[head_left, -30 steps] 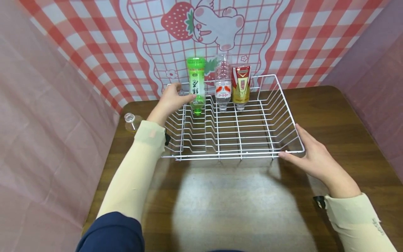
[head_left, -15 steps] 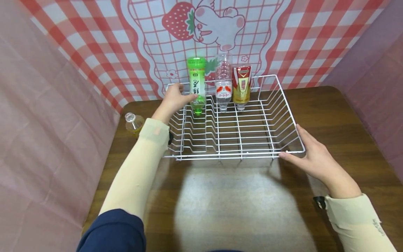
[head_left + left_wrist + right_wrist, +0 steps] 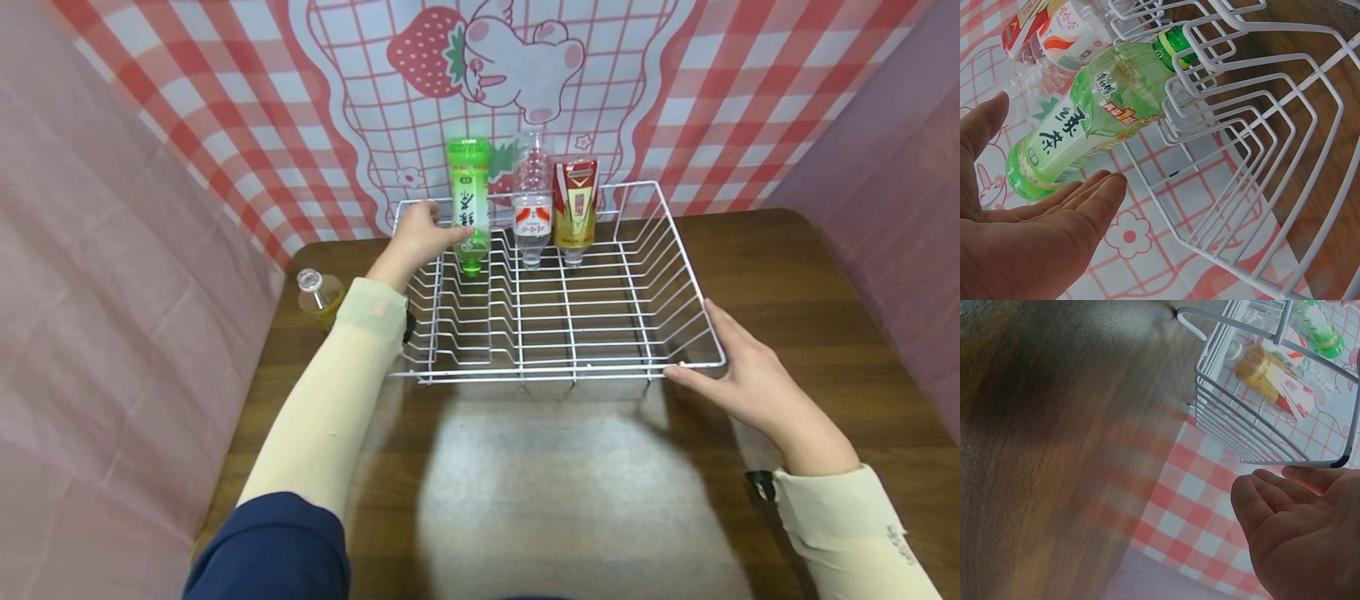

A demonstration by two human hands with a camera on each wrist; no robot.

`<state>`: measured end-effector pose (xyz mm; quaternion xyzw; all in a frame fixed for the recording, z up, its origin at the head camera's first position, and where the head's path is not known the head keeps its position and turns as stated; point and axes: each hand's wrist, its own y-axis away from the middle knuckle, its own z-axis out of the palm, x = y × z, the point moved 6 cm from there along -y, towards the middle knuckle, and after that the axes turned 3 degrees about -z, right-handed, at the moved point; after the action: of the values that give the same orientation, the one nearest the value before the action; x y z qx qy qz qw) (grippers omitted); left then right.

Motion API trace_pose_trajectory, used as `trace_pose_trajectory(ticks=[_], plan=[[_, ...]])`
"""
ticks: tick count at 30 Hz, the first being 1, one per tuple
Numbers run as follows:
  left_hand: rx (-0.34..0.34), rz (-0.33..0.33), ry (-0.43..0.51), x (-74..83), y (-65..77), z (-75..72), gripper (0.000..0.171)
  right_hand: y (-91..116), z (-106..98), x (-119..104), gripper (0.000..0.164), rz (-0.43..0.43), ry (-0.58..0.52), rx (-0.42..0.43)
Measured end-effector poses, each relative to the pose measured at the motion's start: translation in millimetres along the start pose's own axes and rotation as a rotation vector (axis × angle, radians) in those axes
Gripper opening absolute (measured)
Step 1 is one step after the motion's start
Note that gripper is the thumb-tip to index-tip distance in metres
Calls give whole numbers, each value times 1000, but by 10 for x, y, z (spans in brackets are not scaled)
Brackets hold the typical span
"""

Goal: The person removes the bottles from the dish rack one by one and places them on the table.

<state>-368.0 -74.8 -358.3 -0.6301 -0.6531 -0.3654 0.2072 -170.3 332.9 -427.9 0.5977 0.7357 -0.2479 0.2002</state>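
Note:
A green-capped green tea bottle (image 3: 469, 200) stands upside down at the back left of a white wire dish rack (image 3: 570, 371). My left hand (image 3: 420, 237) is beside it, thumb and fingers spread, the thumb tip overlapping the bottle in the head view. In the left wrist view, the fingers (image 3: 1094, 203) are straight with a gap showing towards the bottle. At the rack's front right corner, my right hand (image 3: 750, 375) rests with its thumb at the front rim and its straight fingers (image 3: 1272, 494) along the outer side wall.
An upturned clear bottle (image 3: 532, 221) and an upturned bottle with a red and gold label (image 3: 575, 208) stand right of the tea bottle. An uncapped bottle (image 3: 318, 292) stands left of the rack on the wooden table (image 3: 810, 292). A checked cloth (image 3: 750, 100) hangs behind.
My left hand and forearm have shifted slightly right, showing more of the uncapped bottle. My right hand, the rack and its bottles stay in place.

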Motion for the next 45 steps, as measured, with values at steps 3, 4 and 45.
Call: trace_pose_trajectory(ticks=[3,4,45], plan=[[1,-8,-7,-11,-7,22,86,8,10,6,114,7,7,-2],[2,-10,-8,-17,-11,30,86,9,12,7,114,8,8,-3],[-76,18,140,-27,-222,257,47,-2,-7,4,113,8,0,8]])
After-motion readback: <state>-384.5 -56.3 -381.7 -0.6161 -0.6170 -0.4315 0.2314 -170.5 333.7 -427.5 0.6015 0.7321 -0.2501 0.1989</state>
